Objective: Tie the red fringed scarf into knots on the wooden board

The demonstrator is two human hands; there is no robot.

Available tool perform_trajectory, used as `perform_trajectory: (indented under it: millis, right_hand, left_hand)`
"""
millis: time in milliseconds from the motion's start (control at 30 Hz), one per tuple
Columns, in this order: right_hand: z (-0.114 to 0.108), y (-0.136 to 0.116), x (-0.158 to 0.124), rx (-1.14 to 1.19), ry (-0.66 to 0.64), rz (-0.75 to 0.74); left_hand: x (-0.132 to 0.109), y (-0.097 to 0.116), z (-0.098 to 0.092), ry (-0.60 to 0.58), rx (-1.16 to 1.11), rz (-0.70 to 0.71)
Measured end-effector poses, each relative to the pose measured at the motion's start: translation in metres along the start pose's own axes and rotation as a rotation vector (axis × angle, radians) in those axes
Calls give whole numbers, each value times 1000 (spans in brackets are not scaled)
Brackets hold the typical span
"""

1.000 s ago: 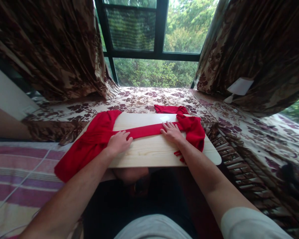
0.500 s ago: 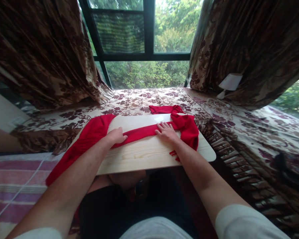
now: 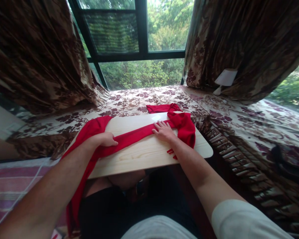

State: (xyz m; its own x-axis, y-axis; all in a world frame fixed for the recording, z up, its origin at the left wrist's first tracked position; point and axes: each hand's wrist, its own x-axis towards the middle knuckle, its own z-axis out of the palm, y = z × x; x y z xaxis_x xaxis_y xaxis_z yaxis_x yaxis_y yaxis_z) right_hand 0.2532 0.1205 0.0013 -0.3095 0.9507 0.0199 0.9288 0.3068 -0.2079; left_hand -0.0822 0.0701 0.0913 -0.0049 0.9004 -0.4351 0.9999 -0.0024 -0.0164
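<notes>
A long red scarf [image 3: 136, 136] runs in a folded strip across a pale wooden board [image 3: 139, 156]. My left hand [image 3: 107, 139] grips it near the board's left side, thumb lying on the cloth and the other fingers partly hidden. On the strip's right part my right hand [image 3: 163, 131] lies flat with its fingers spread. Beyond that hand the scarf bunches into a loose heap, and short fringe shows beneath it. To the left the cloth drapes over the board's edge and hangs down beside my leg.
A further piece of red cloth [image 3: 161, 108] lies on the flowered cover [image 3: 129, 99] behind the board. At the back right stands a small white lamp [image 3: 225, 78]. Striped bedding [image 3: 20, 186] is at the left, and a dark object [image 3: 286, 166] sits far right.
My left hand has moved left and slightly nearer along the scarf, and the left end now hangs closer to my leg. My right hand stays flat on the strip. The view has shifted slightly.
</notes>
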Motion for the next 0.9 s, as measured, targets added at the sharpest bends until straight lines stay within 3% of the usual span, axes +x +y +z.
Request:
perform_trajectory:
  millis: [100, 267, 367, 533, 600, 767, 900]
  right_hand:
    - [0, 0, 0, -3, 0, 3]
    - [-1, -1, -1, -4, 19, -5]
    - [-2, -2, -2, -2, 20, -3]
    - [-3, -2, -3, 2, 11, -6]
    - [-3, -1, -3, 2, 12, -6]
    - [-4, -2, -4, 5, 3, 2]
    - [-6, -3, -5, 10, 1, -2]
  left_hand:
    - [-11, -10, -6, -179, -40, 66]
    - [-37, -19, -6, -354, -492, 167]
    - [-55, -13, -3, -353, -769, 198]
    - [-63, 2, 15, -229, -1154, 130]
    - [-58, 4, 26, -230, -1090, 77]
    - [-49, -1, 43, -163, -677, 24]
    - [-54, -7, 41, -213, -696, 51]
